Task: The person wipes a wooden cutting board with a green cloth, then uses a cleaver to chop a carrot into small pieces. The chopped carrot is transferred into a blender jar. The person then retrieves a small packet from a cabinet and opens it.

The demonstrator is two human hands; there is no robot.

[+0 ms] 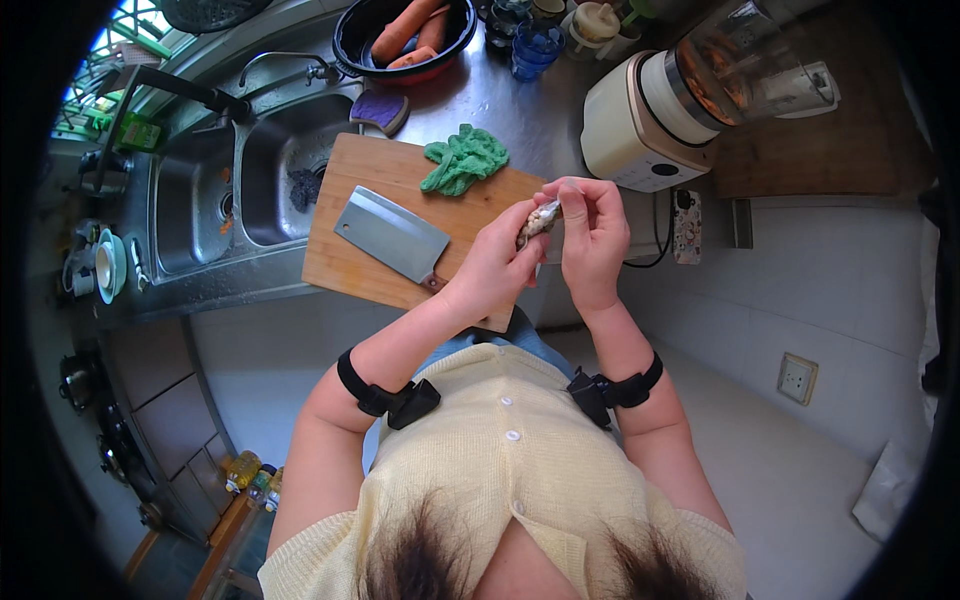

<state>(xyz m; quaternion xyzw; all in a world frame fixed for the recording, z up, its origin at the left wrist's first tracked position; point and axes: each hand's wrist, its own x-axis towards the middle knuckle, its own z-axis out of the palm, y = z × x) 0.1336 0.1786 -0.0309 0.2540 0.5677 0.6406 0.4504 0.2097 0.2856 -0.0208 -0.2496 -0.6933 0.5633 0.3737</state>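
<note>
Small pale pieces fill a clear plastic bag (538, 223) held up over the right edge of a wooden cutting board (405, 165). My left hand (499, 251) is closed around the bag's lower part. Thumb and fingers of my right hand (595, 225) pinch the bag's upper end. To the left, a cleaver (396, 235) with a wooden handle lies flat on the board, its handle partly behind my left forearm. A crumpled green cloth (465, 159) rests at the board's far edge. What exactly the pieces are, I cannot tell.
A double steel sink (285, 142) is at the left. Beyond the board are a purple sponge (379, 111) and a black bowl (345, 45) of carrots. A cream blender (622, 127) with orange pieces in its jug stands at the right, near blue glasses (536, 51) and a phone (687, 227).
</note>
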